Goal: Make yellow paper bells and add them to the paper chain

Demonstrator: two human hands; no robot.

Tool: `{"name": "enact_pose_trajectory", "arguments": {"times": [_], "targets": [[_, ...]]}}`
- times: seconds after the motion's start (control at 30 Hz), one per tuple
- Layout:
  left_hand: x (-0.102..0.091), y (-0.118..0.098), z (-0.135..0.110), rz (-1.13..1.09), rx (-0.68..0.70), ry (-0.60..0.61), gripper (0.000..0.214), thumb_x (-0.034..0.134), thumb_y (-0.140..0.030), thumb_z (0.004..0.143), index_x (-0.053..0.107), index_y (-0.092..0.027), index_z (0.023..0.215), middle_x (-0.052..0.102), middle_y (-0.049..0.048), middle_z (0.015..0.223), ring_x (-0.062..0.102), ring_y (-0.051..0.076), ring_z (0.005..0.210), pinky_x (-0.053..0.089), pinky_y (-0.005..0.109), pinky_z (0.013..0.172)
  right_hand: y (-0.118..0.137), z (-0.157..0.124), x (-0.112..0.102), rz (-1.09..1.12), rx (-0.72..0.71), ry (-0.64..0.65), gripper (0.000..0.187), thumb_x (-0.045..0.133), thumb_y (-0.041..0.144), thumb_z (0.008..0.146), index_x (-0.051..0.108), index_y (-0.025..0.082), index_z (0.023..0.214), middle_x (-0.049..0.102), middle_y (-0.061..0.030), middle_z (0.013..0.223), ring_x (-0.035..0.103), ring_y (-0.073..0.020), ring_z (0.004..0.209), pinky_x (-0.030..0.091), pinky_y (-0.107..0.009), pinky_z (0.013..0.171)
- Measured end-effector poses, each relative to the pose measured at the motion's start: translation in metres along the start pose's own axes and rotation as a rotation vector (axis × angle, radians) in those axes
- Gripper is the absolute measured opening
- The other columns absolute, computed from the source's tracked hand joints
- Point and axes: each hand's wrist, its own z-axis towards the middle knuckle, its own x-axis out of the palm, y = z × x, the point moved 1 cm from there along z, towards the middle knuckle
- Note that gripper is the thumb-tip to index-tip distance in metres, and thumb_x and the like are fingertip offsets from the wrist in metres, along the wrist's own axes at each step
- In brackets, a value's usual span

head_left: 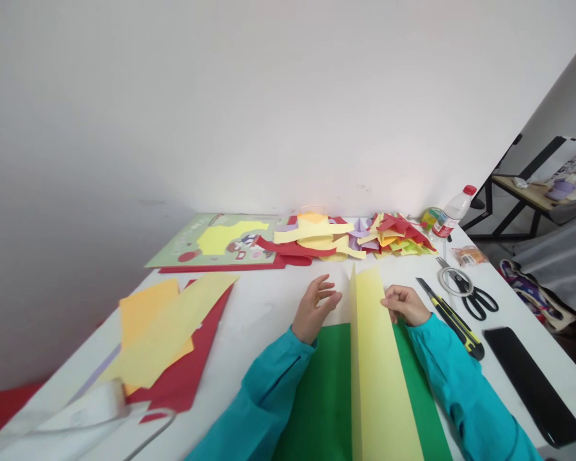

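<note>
A long sheet of pale yellow paper, creased lengthwise with its left part standing up, lies over a green sheet in front of me. My right hand pinches the right edge of the yellow paper between thumb and fingers. Left of the raised fold, my left hand hovers with curved fingers apart, holding nothing and not touching the paper. Close to my right forearm lie a yellow-and-black utility knife with its blade out, black scissors and a roll of clear tape.
Yellow, orange and red paper sheets overlap on the left. Along the wall are a green printed board, curled paper cutouts and a pile of folded colored paper. A plastic bottle and a black phone are at right.
</note>
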Motion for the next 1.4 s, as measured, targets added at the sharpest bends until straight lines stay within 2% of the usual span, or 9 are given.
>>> {"name": "enact_pose_trajectory", "arguments": {"times": [0.17, 0.33, 0.47, 0.63, 0.9, 1.1, 1.2, 1.3, 1.4], "targets": [[0.004, 0.004, -0.004, 0.070, -0.003, 0.053, 0.078, 0.075, -0.053, 0.051, 0.045, -0.019, 0.115, 0.049, 0.0134, 0.115, 0.052, 0.029, 0.104, 0.049, 0.040, 0.075, 0.000, -0.002, 0.004, 0.002, -0.031, 0.048, 0.037, 0.077, 0.045, 0.056, 0.053, 0.018, 0.063, 0.055, 0.0064, 0.038, 0.048, -0.0086, 0.029, 0.031, -0.017, 0.030], [0.020, 0.011, -0.017, 0.093, -0.033, 0.178, 0.085, 0.073, -0.056, 0.051, 0.040, -0.019, 0.120, 0.043, 0.0178, 0.125, 0.049, 0.032, 0.111, 0.049, 0.042, 0.078, -0.001, -0.009, 0.026, 0.000, -0.035, 0.124, 0.038, 0.078, 0.045, 0.057, 0.055, 0.016, 0.064, 0.060, 0.0046, 0.046, 0.052, -0.0084, 0.036, 0.039, -0.019, 0.037], [0.031, 0.014, -0.029, 0.175, -0.029, 0.201, 0.080, 0.074, -0.047, 0.055, 0.040, -0.018, 0.122, 0.042, 0.0185, 0.128, 0.047, 0.032, 0.114, 0.048, 0.037, 0.076, 0.001, -0.016, 0.040, 0.005, -0.036, 0.162, 0.037, 0.078, 0.046, 0.057, 0.056, 0.016, 0.063, 0.061, 0.0042, 0.051, 0.055, -0.0091, 0.043, 0.045, -0.022, 0.045], [0.026, 0.013, -0.026, 0.143, -0.008, 0.294, 0.069, 0.070, -0.032, 0.056, 0.043, -0.021, 0.118, 0.047, 0.0135, 0.123, 0.052, 0.028, 0.107, 0.048, 0.036, 0.075, 0.003, -0.015, 0.036, 0.007, -0.027, 0.134, 0.035, 0.079, 0.043, 0.054, 0.057, 0.017, 0.061, 0.061, 0.0042, 0.051, 0.054, -0.0084, 0.045, 0.045, -0.022, 0.048], [-0.011, 0.006, 0.004, 0.147, -0.073, 0.147, 0.071, 0.061, -0.025, 0.052, 0.038, -0.022, 0.119, 0.058, 0.0018, 0.087, 0.061, 0.018, 0.070, 0.050, 0.034, 0.064, -0.002, 0.000, -0.001, -0.055, 0.102, -0.013, 0.034, 0.075, 0.043, 0.052, 0.052, 0.019, 0.059, 0.057, 0.0047, 0.043, 0.048, -0.0093, 0.034, 0.040, -0.022, 0.035], [-0.031, 0.003, 0.015, 0.318, -0.102, 0.129, 0.078, 0.063, -0.021, 0.052, 0.034, -0.017, 0.124, 0.066, 0.0043, 0.076, 0.065, 0.025, 0.068, 0.051, 0.039, 0.063, -0.011, 0.006, -0.015, -0.209, 0.107, -0.147, 0.024, 0.068, 0.034, 0.055, 0.049, 0.019, 0.052, 0.047, 0.0068, 0.031, 0.036, -0.0066, 0.026, 0.024, -0.019, 0.029], [-0.041, 0.010, 0.020, 0.484, -0.060, 0.054, 0.075, 0.063, -0.020, 0.054, 0.037, -0.019, 0.125, 0.066, 0.0047, 0.074, 0.065, 0.028, 0.070, 0.049, 0.041, 0.068, -0.014, 0.007, -0.017, -0.269, 0.058, -0.212, 0.023, 0.067, 0.031, 0.055, 0.048, 0.020, 0.050, 0.045, 0.0083, 0.032, 0.036, -0.0063, 0.030, 0.025, -0.019, 0.033], [-0.045, 0.017, 0.023, 0.669, 0.043, -0.014, 0.074, 0.064, -0.019, 0.056, 0.040, -0.019, 0.126, 0.065, 0.0088, 0.087, 0.062, 0.032, 0.085, 0.045, 0.047, 0.080, -0.017, 0.008, -0.018, -0.314, 0.037, -0.234, 0.022, 0.068, 0.031, 0.053, 0.050, 0.019, 0.051, 0.051, 0.0063, 0.039, 0.043, -0.0080, 0.036, 0.031, -0.021, 0.038], [-0.038, 0.021, 0.021, 0.828, 0.235, -0.045, 0.071, 0.059, -0.016, 0.061, 0.040, -0.016, 0.129, 0.053, 0.0184, 0.120, 0.044, 0.039, 0.117, 0.029, 0.056, 0.099, -0.018, 0.008, -0.019, -0.349, 0.034, -0.232, 0.021, 0.068, 0.032, 0.053, 0.051, 0.019, 0.052, 0.055, 0.0045, 0.043, 0.046, -0.0095, 0.039, 0.033, -0.023, 0.040]]}}
